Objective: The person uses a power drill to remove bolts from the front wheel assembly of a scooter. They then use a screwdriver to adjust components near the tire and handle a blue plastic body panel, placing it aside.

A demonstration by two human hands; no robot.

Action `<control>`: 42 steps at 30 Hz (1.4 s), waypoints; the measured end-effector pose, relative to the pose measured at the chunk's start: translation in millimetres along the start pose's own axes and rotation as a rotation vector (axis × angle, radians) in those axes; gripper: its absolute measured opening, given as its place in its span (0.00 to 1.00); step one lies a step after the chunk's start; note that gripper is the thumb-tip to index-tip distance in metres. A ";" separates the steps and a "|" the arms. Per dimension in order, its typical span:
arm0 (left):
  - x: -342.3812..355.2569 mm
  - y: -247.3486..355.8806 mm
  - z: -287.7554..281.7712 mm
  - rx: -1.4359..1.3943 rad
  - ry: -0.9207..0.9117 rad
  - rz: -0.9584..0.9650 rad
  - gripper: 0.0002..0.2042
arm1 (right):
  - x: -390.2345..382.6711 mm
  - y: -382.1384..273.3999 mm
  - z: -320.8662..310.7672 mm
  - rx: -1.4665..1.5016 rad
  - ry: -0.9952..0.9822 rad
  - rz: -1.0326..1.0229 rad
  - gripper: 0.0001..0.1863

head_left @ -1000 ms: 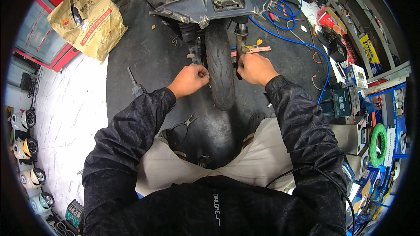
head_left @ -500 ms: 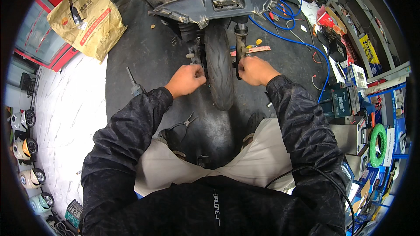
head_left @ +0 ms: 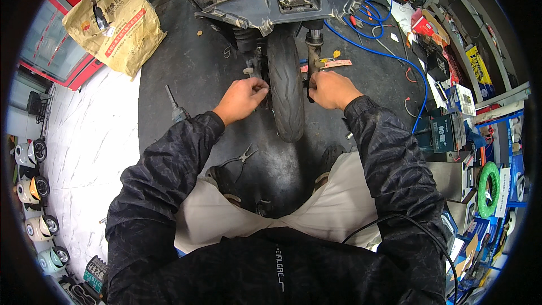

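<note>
The black front tyre [head_left: 287, 90] of a scooter stands upright between my two hands. My left hand [head_left: 241, 100] is at the left side of the wheel, by the lower end of the left fork leg [head_left: 252, 59]. Its thumb and forefinger pinch together; what they hold, if anything, is too small to name. Opposite, my right hand [head_left: 336, 91] curls its fingers beside the right fork leg [head_left: 314, 51]. Something dark shows at those fingertips, mostly hidden. Above the wheel sits the scooter's black plastic front panel [head_left: 248, 8], scuffed along its edges.
Pliers [head_left: 243, 157] lie on the dark mat between my feet and the wheel. An impact-driver-like tool [head_left: 176, 107] rests left of my left forearm. Blue hose [head_left: 395, 56] coils at the right, near cluttered shelves [head_left: 474, 39]. A large yellow sack [head_left: 121, 31] stands at the far left.
My left fingers have shifted slightly upward and straightened a little beside the wheel. My right hand stays nearly in place. The whole view has moved slightly.
</note>
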State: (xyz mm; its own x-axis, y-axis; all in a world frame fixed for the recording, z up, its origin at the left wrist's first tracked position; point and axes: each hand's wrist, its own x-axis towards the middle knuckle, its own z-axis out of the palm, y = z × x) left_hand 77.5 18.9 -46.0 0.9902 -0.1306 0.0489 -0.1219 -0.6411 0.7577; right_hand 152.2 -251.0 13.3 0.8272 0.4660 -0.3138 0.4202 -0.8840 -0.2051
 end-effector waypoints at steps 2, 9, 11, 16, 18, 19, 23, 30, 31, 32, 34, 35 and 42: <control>1.0 0.5 2.8 -0.006 -0.004 0.037 0.16 | 0.2 0.0 0.7 -0.002 0.004 -0.001 0.18; -0.2 2.5 10.7 0.015 -0.051 -0.028 0.15 | 1.4 2.1 6.3 0.005 -0.032 -0.037 0.19; -2.8 3.9 12.5 0.028 -0.060 -0.043 0.15 | 2.9 3.6 8.1 0.051 -0.031 -0.068 0.19; -6.9 8.5 12.7 -0.003 -0.088 -0.077 0.15 | 7.6 5.2 10.6 0.122 -0.052 -0.151 0.17; -7.2 9.8 12.6 0.005 -0.099 -0.057 0.14 | 9.0 3.9 11.8 0.109 -0.074 -0.127 0.17; -7.3 10.2 12.8 0.011 -0.101 -0.037 0.14 | 9.7 3.0 12.4 0.090 -0.084 -0.117 0.17; -8.2 10.2 13.2 0.029 -0.140 -0.014 0.12 | 10.4 -0.8 15.6 0.105 -0.218 -0.041 0.18; -6.6 9.7 10.9 0.049 -0.096 -0.038 0.13 | 0.4 -8.2 14.1 -0.045 -0.184 -0.031 0.19; -5.8 9.5 10.3 0.031 -0.063 -0.046 0.13 | -0.6 -8.8 11.8 -0.098 -0.163 -0.013 0.19; -5.5 9.4 10.0 0.012 -0.027 -0.051 0.14 | -1.6 -8.9 9.4 -0.140 -0.147 -0.009 0.19; -6.5 8.9 9.8 0.001 -0.044 -0.045 0.14 | -2.4 -4.8 1.6 -0.122 -0.066 0.054 0.18; -6.9 8.6 9.9 -0.001 -0.049 -0.050 0.14 | -2.8 -2.8 -1.1 -0.115 -0.013 0.090 0.17; -3.3 7.8 15.1 0.009 -0.012 -0.023 0.13 | -3.8 4.9 3.0 -0.026 0.003 0.030 0.15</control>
State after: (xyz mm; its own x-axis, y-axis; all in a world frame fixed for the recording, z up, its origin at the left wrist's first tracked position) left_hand 72.3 2.9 -50.1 0.9919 -0.1244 0.0238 -0.0997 -0.6512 0.7524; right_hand 150.0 -257.0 10.7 0.8405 0.4394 -0.3171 0.4047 -0.8981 -0.1719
